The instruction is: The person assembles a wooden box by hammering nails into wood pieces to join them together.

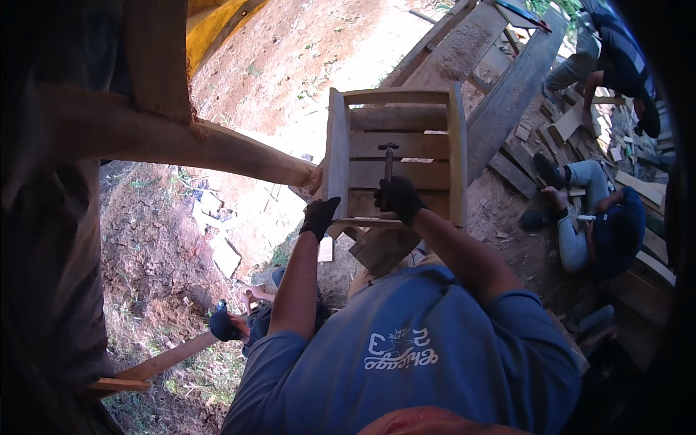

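Note:
A slatted wooden crate (399, 175) lies in front of me, its inner slats facing up. My right hand (397, 199), in a dark glove, is closed around the handle of a hammer (388, 158). The hammer's head points away from me, over the crate's middle slats; whether it touches them I cannot tell. At the crate's near left corner, my left hand (320, 217), also gloved, grips the side board. Its fingertips are partly hidden.
Long planks (511, 94) reach away at the far right. A thick wooden beam (246, 154) juts in from the left. One person (609, 225) sits to the right, another (616, 58) bends beyond among scrap wood (569, 125), and a third (230, 324) is low at the left.

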Motion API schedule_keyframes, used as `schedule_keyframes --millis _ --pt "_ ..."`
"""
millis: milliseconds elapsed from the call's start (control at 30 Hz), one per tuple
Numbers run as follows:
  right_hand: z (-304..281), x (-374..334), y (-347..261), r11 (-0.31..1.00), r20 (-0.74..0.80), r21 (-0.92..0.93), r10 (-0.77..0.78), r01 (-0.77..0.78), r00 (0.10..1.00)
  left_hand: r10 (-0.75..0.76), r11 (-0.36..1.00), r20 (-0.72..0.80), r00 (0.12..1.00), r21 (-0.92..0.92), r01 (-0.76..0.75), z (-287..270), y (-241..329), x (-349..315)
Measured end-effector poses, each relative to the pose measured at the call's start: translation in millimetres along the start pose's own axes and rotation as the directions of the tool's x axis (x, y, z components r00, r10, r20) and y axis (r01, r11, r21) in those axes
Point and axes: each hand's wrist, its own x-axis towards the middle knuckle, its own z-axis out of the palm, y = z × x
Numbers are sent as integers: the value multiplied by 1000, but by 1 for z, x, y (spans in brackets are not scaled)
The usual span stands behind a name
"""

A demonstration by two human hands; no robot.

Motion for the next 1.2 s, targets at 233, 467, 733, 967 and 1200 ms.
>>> schedule_keyframes --millis 233,467,733,967,1200 --pt "-48 -38 17 1000 -49 -16 -23 22 999 16 994 -27 1000 110 -13 4 9 -9" --pt "-41 -60 -13 938 -137 -346 -42 -8 990 -6 999 -17 1000 32 6 -14 46 -50" --pt "1 -100 -156 800 49 -600 4 26 999 164 907 -293 942 -330 -261 56 -20 -99" --pt "207 -91 -203 -440 400 -813 52 381 915 -55 789 -282 958 -600 -132 85 -39 -88" --pt "290 -23 -122 -672 510 -314 476 670 717 -51 796 -319 946 -585 -155 64 -34 -72"
